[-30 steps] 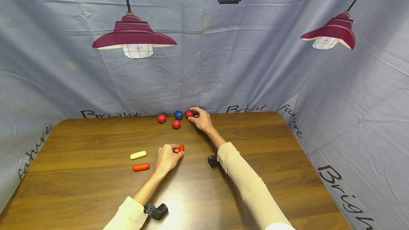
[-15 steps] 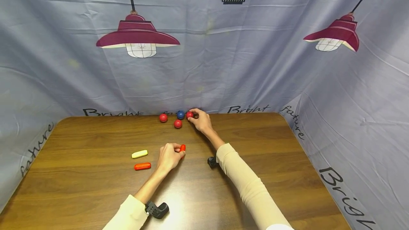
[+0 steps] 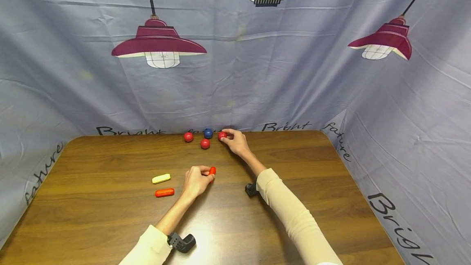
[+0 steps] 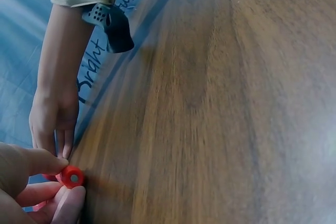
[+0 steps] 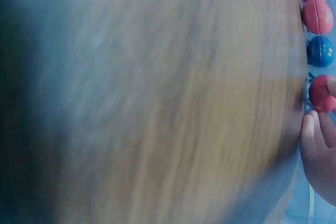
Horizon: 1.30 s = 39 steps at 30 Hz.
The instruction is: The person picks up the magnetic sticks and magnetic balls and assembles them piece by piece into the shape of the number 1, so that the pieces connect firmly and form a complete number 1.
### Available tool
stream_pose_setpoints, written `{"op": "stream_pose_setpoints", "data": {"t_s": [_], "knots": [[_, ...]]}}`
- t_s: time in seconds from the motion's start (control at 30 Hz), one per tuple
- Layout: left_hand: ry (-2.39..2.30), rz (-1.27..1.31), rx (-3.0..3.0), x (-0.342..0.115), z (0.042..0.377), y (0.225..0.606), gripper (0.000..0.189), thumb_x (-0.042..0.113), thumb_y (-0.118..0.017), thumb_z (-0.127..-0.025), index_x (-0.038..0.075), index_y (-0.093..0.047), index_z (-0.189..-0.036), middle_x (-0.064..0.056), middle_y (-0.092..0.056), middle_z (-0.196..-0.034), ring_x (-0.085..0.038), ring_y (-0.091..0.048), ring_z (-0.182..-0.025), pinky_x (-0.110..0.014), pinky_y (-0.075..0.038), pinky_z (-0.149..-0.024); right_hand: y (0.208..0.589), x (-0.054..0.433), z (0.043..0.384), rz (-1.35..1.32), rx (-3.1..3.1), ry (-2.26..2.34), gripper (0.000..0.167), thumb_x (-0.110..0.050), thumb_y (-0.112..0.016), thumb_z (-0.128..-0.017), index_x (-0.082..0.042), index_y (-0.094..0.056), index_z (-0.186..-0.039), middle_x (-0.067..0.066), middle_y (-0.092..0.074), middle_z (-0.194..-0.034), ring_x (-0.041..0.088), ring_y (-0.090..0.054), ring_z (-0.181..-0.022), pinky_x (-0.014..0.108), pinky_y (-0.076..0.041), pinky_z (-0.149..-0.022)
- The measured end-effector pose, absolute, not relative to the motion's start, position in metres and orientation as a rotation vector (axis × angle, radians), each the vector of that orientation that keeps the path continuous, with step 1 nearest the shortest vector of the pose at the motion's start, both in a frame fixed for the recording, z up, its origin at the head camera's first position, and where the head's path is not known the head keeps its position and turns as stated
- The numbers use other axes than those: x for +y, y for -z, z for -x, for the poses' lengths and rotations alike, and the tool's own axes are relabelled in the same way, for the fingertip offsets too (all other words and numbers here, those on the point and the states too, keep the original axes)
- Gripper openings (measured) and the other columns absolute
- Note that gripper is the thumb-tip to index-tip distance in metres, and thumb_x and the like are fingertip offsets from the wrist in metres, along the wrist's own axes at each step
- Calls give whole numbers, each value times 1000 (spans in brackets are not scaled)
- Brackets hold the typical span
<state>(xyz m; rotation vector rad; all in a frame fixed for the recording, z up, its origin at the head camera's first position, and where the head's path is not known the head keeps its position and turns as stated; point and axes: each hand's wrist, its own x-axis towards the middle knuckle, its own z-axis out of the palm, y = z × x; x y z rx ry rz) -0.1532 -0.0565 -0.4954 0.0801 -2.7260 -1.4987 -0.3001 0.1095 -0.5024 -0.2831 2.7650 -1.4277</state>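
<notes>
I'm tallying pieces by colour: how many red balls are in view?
3: the first red ball is pinched by the right hand, the second red ball lies left of the blue ball, and the third red ball lies on its near side.

We've got a red stick (image 3: 212, 170) pinched in the left hand (image 3: 195, 182), its round end showing a pale dot in the middle, out over the central part of the table (image 3: 110, 216). Up by the far edge we're also looking at a shiny red ball (image 3: 221, 136) in the right hand's (image 3: 237, 143) fingertips, just right of a blue ball (image 3: 208, 133), slight gap between.
</notes>
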Motion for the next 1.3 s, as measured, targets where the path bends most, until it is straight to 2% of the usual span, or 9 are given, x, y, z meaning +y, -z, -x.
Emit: {"op": "stream_pose_setpoints", "data": {"t_s": [0.2, 0.4, 0.7, 1.0, 1.3], "knots": [[1522, -95, -2694, -55, 154, 495, 25, 8, -78, -79, -2, -76, -101, -8, -74, -85, -26, -70, -87, -44, -54, -79, 503, 117, 297, 342, 2690, 1406, 36, -13, -72, -94, -8, -66, -129, 12, -68, -122, 24, -66, -109, 34, -54, -91], [1545, -86, -2663, -50, 156, 497, 26, 7, -77, -80, -4, -74, -103, -11, -75, -88, -24, -73, -84, -45, -55, -80, 507, 126, 296, 423, 2601, 1462, 34, -7, -70, -94, -2, -66, -128, 16, -68, -121, 26, -66, -111, 33, -53, -91], [1599, -131, -2647, -45, 159, 498, 26, 8, -77, -81, -3, -75, -105, -10, -75, -89, -24, -72, -86, -46, -54, -84, 506, 133, 292, 500, 2520, 1470, 35, -6, -68, -95, 0, -65, -129, 17, -65, -126, 27, -65, -112, 32, -53, -91], [1683, -192, -2614, -37, 167, 501, 25, 8, -77, -83, -3, -73, -105, -10, -74, -89, -23, -72, -84, -43, -55, -79, 504, 135, 287, 562, 2436, 1439, 36, -6, -66, -96, 1, -62, -131, 16, -64, -129, 26, -63, -115, 31, -52, -93], [1684, -239, -2592, -27, 181, 499, 22, 10, -76, -84, 0, -74, -103, -8, -74, -90, -26, -68, -92, -42, -50, -83, 503, 138, 289, 611, 2405, 1425, 36, -5, -62, -98, 3, -60, -133, 18, -62, -130, 26, -63, -114, 30, -51, -93]]}}
